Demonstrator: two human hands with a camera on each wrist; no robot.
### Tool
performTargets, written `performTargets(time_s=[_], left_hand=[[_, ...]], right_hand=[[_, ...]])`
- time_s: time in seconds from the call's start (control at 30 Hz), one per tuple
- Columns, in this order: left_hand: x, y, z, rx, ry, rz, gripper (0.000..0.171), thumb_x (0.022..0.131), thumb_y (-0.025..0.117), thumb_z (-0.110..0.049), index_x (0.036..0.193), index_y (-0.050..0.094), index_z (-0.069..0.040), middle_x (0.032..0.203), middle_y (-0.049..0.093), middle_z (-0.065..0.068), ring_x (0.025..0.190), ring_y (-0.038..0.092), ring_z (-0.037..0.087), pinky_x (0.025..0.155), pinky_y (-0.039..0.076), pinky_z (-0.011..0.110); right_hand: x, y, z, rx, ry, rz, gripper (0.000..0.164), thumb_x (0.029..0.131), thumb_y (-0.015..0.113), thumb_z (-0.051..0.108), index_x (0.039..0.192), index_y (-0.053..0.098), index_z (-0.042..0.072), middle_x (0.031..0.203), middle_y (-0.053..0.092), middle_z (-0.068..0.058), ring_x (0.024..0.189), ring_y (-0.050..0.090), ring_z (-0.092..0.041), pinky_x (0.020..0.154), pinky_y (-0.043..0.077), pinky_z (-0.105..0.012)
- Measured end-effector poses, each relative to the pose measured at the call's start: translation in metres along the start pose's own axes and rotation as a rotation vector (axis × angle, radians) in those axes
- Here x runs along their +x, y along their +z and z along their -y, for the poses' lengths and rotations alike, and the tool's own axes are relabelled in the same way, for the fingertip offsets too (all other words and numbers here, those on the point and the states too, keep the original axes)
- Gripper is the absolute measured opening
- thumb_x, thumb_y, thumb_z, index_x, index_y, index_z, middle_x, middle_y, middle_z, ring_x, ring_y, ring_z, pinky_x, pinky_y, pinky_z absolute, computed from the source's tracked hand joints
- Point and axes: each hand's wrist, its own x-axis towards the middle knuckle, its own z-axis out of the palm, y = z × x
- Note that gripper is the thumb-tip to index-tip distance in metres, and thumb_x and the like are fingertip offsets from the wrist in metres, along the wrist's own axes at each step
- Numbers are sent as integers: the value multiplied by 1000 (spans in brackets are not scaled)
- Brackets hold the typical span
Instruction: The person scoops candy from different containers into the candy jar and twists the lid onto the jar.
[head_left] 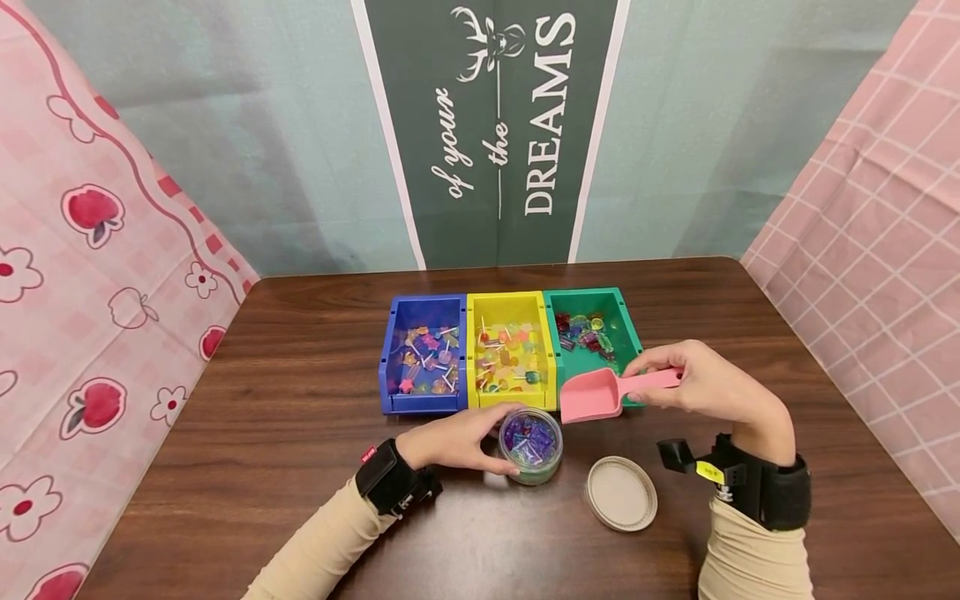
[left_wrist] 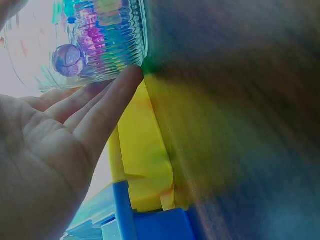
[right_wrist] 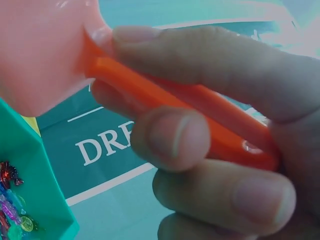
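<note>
My right hand [head_left: 697, 379] grips the handle of a pink scoop [head_left: 592, 395], fingers curled round it in the right wrist view. The scoop is level above the table, right of the jar and at the front of the green bin; its bowl looks empty. My left hand [head_left: 461, 437] holds a clear round jar [head_left: 531, 475] from its left side, thumb near and fingers behind. In the left wrist view, its fingers lie along the ribbed glass of the jar [left_wrist: 107, 55]. Blue and purple translucent pieces [head_left: 528, 437] show in the open jar. A round pale lid [head_left: 621, 493] lies to its right.
Behind the jar stand joined bins: blue [head_left: 423, 404], yellow [head_left: 512, 401] and green [head_left: 581, 362]. The blue and yellow ones hold small lollipop-like pieces; colourful gem-like pieces [head_left: 587, 333] lie in the green one. Cloth hangs behind and beside the brown wooden table [head_left: 315, 350].
</note>
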Motion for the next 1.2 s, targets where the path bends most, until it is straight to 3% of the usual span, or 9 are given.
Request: performTargets(time_s=[0.07,0.4,0.73,1.2], left_hand=[[0,0,0,0,-2,-1,81,81,67,-47,144,30,-12,138,49,6,120,49,11,103,45,32],[0,0,1,20,-4,-1,82,81,66,-48,145,29,-12,139,48,6,121,47,11,104,44,34],[0,-1,0,28,-9,4,83,81,66,-48,145,29,-12,139,49,6,122,47,12,105,43,34],[0,0,1,36,13,-1,83,81,66,-48,145,28,-11,140,48,7,124,45,13,105,43,36]], right_hand=[[0,-1,-1,-2,31,-6,13,77,74,10,90,70,8,53,36,11,43,29,2,38,32,-17],[2,-5,-10,-44,201,-86,24,81,72,23,93,69,2,62,58,-4,44,43,-6,39,41,-23],[10,-3,-22,-91,267,-107,32,82,71,25,97,67,-3,62,57,-7,44,44,-10,41,41,-25],[19,6,-37,-104,328,-63,35,83,69,26,96,65,-7,60,58,-7,44,47,-16,43,44,-29]])
